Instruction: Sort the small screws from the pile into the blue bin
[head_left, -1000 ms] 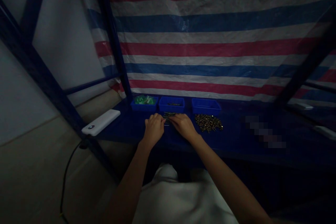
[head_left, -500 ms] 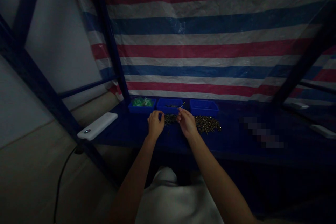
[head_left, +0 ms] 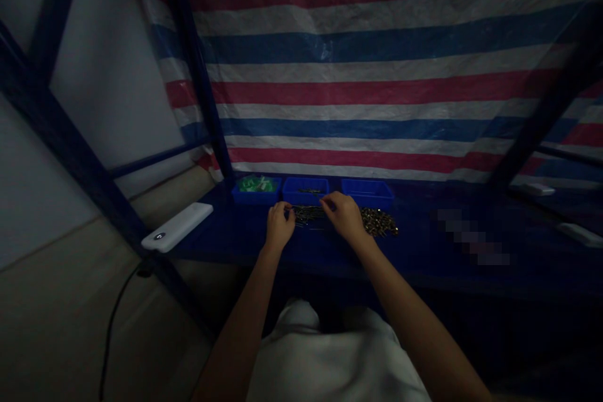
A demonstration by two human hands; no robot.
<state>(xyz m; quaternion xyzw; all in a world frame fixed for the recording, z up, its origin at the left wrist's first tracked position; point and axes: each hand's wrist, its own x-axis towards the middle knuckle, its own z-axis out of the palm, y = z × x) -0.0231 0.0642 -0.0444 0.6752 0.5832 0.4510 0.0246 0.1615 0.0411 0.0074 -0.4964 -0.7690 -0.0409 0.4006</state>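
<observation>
My left hand (head_left: pixel 280 225) is closed in a pinch at the left edge of a pile of thin dark metal rods (head_left: pixel 308 215). What its fingertips hold, if anything, is too small to make out. Opposite it, my right hand (head_left: pixel 345 215) has thumb and forefinger pressed together just above the pile's right side; the dim picture hides what lies between them. A heap of small brass-coloured metal pieces (head_left: pixel 380 222) lies right of that hand, partly covered by it. Behind the rods, a blue bin (head_left: pixel 306 198) contains a few similar thin rods.
Left of the middle bin is a blue bin (head_left: pixel 257 198) with green-and-white plastic packets. Another blue bin (head_left: pixel 367 202) stands to the right. A white power bank (head_left: pixel 179 226) with a cable lies on the blue table (head_left: pixel 414 251). Blue frame posts (head_left: pixel 198 75) and striped sheeting surround it.
My right hand has turned and lowered over the rods. The thin yellow-tipped stick that stood up from its fingertips no longer shows. The left hand has barely moved.
</observation>
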